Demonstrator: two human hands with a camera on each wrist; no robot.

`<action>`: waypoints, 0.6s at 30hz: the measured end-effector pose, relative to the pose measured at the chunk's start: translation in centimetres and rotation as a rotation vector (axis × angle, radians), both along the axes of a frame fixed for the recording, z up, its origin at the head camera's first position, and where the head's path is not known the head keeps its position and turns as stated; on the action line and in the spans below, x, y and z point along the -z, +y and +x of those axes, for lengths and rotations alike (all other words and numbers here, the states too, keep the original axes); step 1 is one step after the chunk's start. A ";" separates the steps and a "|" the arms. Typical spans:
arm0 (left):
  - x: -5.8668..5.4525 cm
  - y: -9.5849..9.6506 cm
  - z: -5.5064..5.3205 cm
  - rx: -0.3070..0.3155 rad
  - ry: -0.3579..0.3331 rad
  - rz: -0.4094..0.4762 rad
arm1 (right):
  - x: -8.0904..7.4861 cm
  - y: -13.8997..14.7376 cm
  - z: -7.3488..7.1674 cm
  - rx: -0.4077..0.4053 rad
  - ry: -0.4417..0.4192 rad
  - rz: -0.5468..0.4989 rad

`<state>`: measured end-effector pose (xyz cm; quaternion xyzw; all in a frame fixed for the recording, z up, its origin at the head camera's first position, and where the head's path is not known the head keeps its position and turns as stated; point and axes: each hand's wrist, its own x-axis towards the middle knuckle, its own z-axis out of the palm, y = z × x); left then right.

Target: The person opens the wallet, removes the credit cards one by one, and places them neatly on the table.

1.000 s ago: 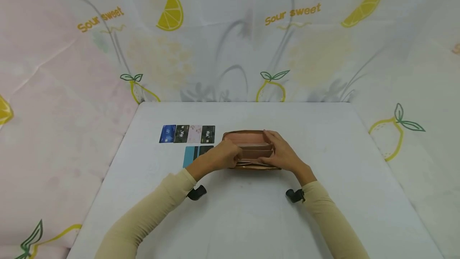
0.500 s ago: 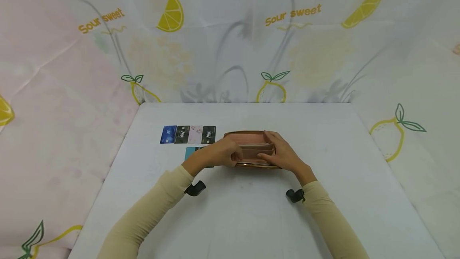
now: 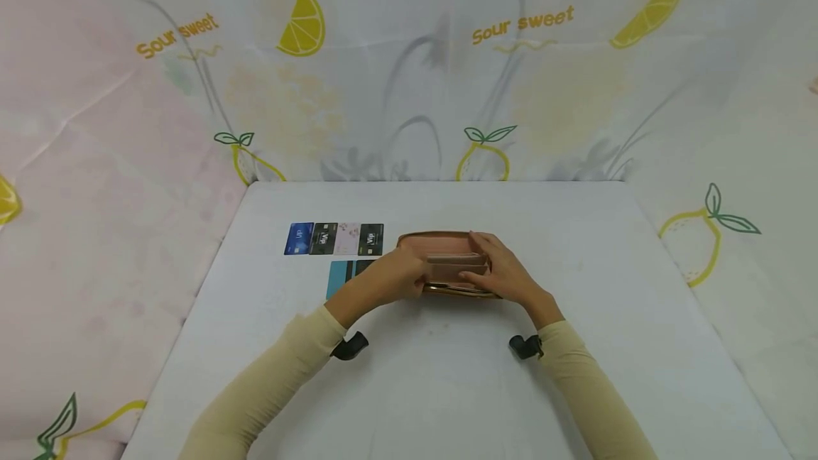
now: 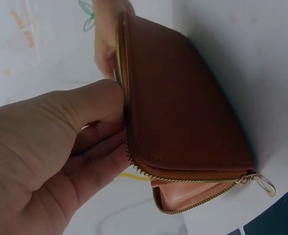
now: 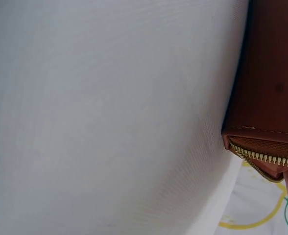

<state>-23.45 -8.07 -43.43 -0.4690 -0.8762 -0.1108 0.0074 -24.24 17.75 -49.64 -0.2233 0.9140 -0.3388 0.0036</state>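
A brown zip-around wallet [image 3: 456, 272] stands unzipped on the table, its pinkish lining and inner dividers facing up. At its left end my left hand [image 3: 395, 277] has curled fingers at the near zipped edge; in the left wrist view the thumb [image 4: 97, 100] and fingers pinch right at that edge, their tips partly hidden. My right hand [image 3: 508, 274] grips the wallet's right end, thumb over the inside and fingers along the far side. In the right wrist view a corner of the wallet [image 5: 266, 110] shows, with brass zip teeth and a fingertip below.
A row of cards lies left of the wallet: a blue card [image 3: 298, 238], a black card [image 3: 323, 238], a pale pink card [image 3: 348, 238] and another black card [image 3: 371, 239]. A teal card [image 3: 338, 277] lies below them, partly behind my left hand. White table [image 3: 447, 389].
My left hand has shifted slightly at the wallet's left end, and the near edge's pale inner layers show less. My right hand has stayed put.
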 end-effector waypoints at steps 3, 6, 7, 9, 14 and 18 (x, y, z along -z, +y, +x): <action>0.1 0.0 0.5 -0.001 0.099 0.007 | 0.1 0.1 -0.1 -0.002 0.002 0.001; 0.0 -0.1 1.2 0.016 0.215 0.039 | 0.0 0.0 -0.1 -0.006 0.004 0.003; -0.1 -0.1 1.3 0.018 0.251 0.057 | 0.0 0.0 -0.1 -0.007 0.004 0.003; -0.3 -0.2 1.6 0.018 0.302 0.092 | -0.1 0.0 -0.1 -0.007 0.003 0.003; -0.5 -0.7 1.6 0.015 0.280 0.166 | -0.1 0.0 0.0 -0.005 -0.005 0.002; -0.2 -1.7 1.3 0.027 0.175 0.266 | 0.1 0.0 -0.1 -0.010 0.005 0.006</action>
